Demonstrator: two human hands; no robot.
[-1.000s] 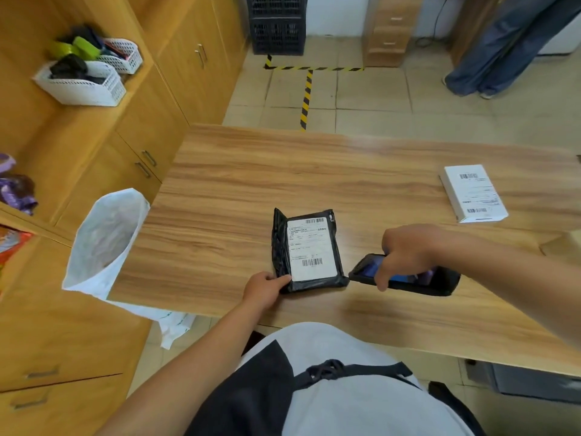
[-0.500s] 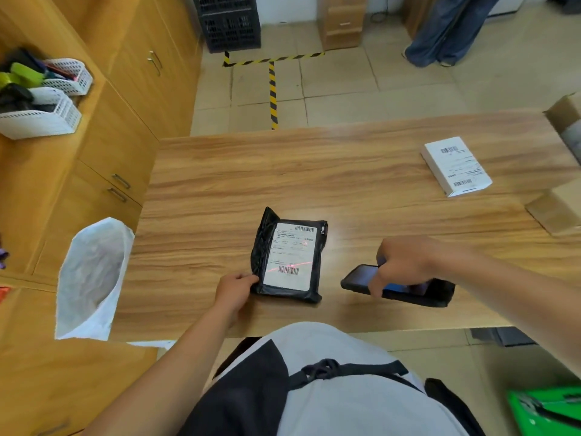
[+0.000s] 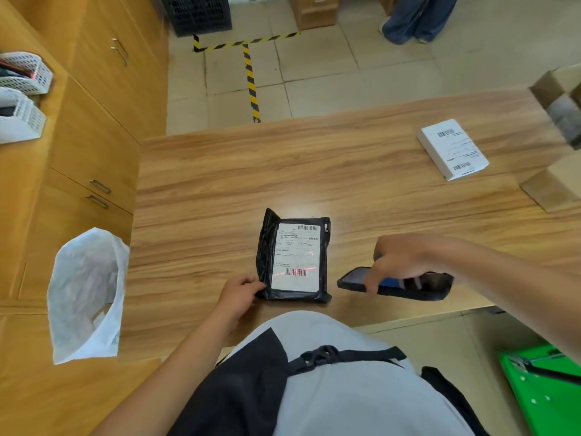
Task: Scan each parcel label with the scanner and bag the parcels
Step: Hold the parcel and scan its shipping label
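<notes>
scan step | red beam now across lower barcode of black poly parcel (image 3: 294, 256), vs 1 s ago no beam | L hand (image 3: 240, 292) pinches parcel's near-left corner, flat on table (image 3: 361, 171) | R hand (image 3: 399, 262) grips handheld scanner (image 3: 396, 283) | white sack (image 3: 85, 294) at table's left edge, open | est: read likely done, bag next | white box parcel (image 3: 452, 149) unscanned

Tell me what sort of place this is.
Probably a parcel sorting or mailroom workspace. A labelled black parcel lies on a wooden table under a scanner's red beam, a white bag hangs open at the table's left end, and hazard tape marks the tiled floor.
</notes>
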